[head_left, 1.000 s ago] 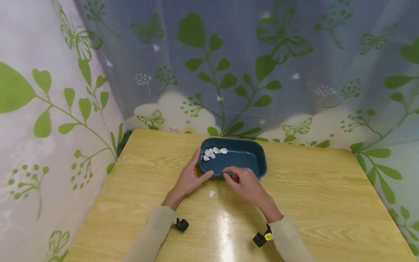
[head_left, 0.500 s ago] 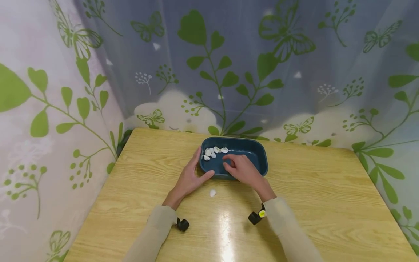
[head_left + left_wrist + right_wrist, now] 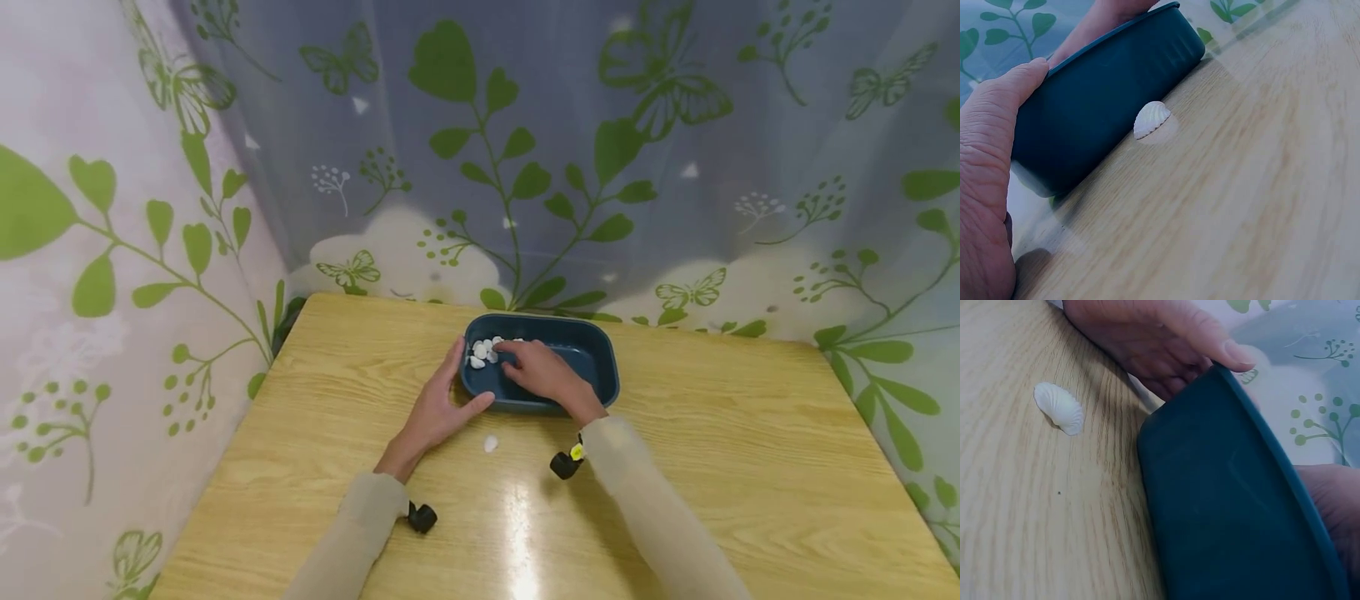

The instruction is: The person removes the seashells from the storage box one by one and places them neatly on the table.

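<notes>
A dark blue rectangular plastic tub (image 3: 577, 396) stands near the far edge of the table. Several white seashells (image 3: 477, 362) lie together at its left end. My left hand (image 3: 438, 406) holds that end, with the thumb at the front rim and the fingers along the left side. My right hand (image 3: 542, 371) reaches inside, its index finger stretched out to the shells and overlapping some of them; the tub wall hides its fingertips in both wrist views. One ribbed white seashell (image 3: 1152, 119) lies on the table in front of the tub.
The wooden table (image 3: 750, 450) has a light grain and a bright glare patch near the front. A patterned curtain (image 3: 525, 150) with green leaves and butterflies hangs behind the tub, and another covers the left side.
My right hand has moved from over the tub's front rim, inward and left to the shells, its index finger straightening. My left hand keeps its place on the tub.
</notes>
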`<state>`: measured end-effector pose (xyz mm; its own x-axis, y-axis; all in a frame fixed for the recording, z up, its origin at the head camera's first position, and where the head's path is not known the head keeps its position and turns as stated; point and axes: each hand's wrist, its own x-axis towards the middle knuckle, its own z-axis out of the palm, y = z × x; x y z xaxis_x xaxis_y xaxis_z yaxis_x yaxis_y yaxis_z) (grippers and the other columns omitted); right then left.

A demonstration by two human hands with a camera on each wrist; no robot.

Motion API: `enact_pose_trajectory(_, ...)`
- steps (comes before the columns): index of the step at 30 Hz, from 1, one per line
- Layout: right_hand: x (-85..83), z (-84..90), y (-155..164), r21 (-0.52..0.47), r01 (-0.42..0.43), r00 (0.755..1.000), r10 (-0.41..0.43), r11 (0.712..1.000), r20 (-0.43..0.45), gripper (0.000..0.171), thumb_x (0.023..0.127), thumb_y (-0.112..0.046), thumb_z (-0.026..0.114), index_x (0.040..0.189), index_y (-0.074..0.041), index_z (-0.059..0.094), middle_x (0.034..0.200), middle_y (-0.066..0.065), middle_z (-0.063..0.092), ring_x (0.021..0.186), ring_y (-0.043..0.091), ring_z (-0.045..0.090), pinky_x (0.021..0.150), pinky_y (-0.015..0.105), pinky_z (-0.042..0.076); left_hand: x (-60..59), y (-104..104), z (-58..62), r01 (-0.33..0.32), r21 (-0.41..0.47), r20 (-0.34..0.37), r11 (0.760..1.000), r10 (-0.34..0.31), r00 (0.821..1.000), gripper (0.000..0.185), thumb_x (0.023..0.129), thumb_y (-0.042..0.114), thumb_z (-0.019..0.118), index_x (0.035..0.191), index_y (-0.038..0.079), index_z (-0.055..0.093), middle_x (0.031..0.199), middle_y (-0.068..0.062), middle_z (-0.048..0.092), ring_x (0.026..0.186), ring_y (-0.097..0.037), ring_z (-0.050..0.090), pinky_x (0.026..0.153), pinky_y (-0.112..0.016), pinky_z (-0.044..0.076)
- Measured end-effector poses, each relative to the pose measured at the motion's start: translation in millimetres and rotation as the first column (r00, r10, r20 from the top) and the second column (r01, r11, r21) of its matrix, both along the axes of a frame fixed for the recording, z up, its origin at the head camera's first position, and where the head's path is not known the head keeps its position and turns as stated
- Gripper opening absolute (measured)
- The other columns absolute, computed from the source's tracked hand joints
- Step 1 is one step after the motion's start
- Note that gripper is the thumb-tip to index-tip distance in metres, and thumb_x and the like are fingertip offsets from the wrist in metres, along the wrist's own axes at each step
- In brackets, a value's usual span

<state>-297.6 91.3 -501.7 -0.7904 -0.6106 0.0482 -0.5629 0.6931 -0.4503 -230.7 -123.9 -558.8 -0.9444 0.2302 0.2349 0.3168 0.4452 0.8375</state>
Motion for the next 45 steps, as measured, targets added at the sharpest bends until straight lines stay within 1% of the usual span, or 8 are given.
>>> enact_pose_trajectory(8,-8.3,-3.5,-7.8,0.036,-0.015,1.0,0.016,0.999,-0.015,0.036,0.097,-0.006,0.052,0.13,-0.013,0.064,0.103,0.006,0.07,0.055,0.01,0.041,0.061,0.027,0.04,2.4,0.7,0.9,-0.015,0.007,0.002,1.0,0.015,1.0,0.096,0.085,0.061,0.065,0.155,0.041,0.003,0.163,0.013,0.008,0.147,-0.01,0.013,0.117,-0.045,0.025)
enact_pose_trajectory(12,-8.3,-4.9,-6.5,0.025,0.004,1.0,-0.004,1.0,0.0,0.031,0.096,-0.006,0.055,0.124,-0.013,0.068,0.108,0.005,0.071,0.058,0.01,0.046,0.061,0.026,0.042,0.8,1.1,-0.5,-0.012,-0.001,-0.002,1.0,0.012,1.0,0.096,0.085,0.061,0.065,0.155,0.04,0.003,0.164,0.007,0.01,0.147,-0.009,0.013,0.117,-0.044,0.025)
enact_pose_trajectory(25,-5.8,0.5,10.1,0.12,0.135,0.99,-0.138,0.984,0.021,0.018,0.096,-0.024,0.063,0.109,-0.013,0.068,0.081,-0.002,0.064,0.062,0.011,0.054,0.058,0.029,0.047,-2.6,8.5,0.2,0.001,-0.01,-0.012,1.0,-0.001,1.0,0.098,0.085,0.061,0.065,0.157,0.035,0.004,0.163,0.008,0.01,0.147,-0.011,0.014,0.117,-0.045,0.025)
enact_pose_trajectory(27,-5.6,0.9,12.4,0.113,0.127,0.99,-0.132,0.985,0.041,0.021,0.096,-0.025,0.063,0.114,-0.014,0.066,0.077,0.0,0.063,0.059,0.013,0.053,0.056,0.03,0.045,-1.1,7.6,0.8,-0.005,-0.007,-0.004,1.0,0.005,1.0,0.098,0.084,0.062,0.065,0.157,0.036,0.004,0.164,0.008,0.01,0.147,-0.011,0.014,0.117,-0.046,0.025)
enact_pose_trajectory(31,-6.7,0.4,15.9,0.086,0.048,0.997,-0.053,0.995,0.055,0.026,0.096,-0.019,0.063,0.121,-0.013,0.067,0.092,0.003,0.07,0.066,0.011,0.057,0.062,0.029,0.048,2.5,4.4,2.6,-0.023,0.003,0.012,1.0,0.023,1.0,0.099,0.084,0.061,0.066,0.158,0.032,0.007,0.163,0.01,0.01,0.147,-0.012,0.015,0.117,-0.048,0.024)
enact_pose_trajectory(34,-6.6,1.5,18.4,0.103,0.043,0.998,-0.048,0.994,0.046,0.019,0.095,-0.022,0.065,0.112,-0.013,0.07,0.102,-0.001,0.07,0.073,0.009,0.059,0.067,0.029,0.05,2.7,4.0,4.0,-0.026,0.006,0.018,1.0,0.026,1.0,0.099,0.084,0.061,0.067,0.158,0.032,0.007,0.163,0.011,0.009,0.148,-0.013,0.014,0.117,-0.048,0.024)
enact_pose_trajectory(39,-3.2,4.7,24.2,0.155,0.119,0.99,-0.128,0.981,0.052,0.021,0.095,-0.036,0.065,0.089,-0.016,0.07,0.074,-0.004,0.063,0.059,0.01,0.055,0.056,0.028,0.045,1.8,4.8,3.4,-0.025,0.016,0.01,1.0,0.025,1.0,0.097,0.084,0.058,0.068,0.156,0.039,0.005,0.164,0.007,0.01,0.148,-0.011,0.014,0.117,-0.047,0.025)
enact_pose_trajectory(45,0.6,5.2,35.4,0.06,0.052,0.995,-0.057,0.997,0.085,0.019,0.092,-0.024,0.069,0.108,-0.013,0.069,0.065,-0.004,0.059,0.052,0.01,0.051,0.051,0.026,0.043,1.5,6.2,0.4,-0.018,0.024,0.008,1.0,0.018,1.0,0.097,0.084,0.056,0.069,0.156,0.039,0.005,0.163,0.01,0.01,0.148,-0.012,0.014,0.117,-0.046,0.023)
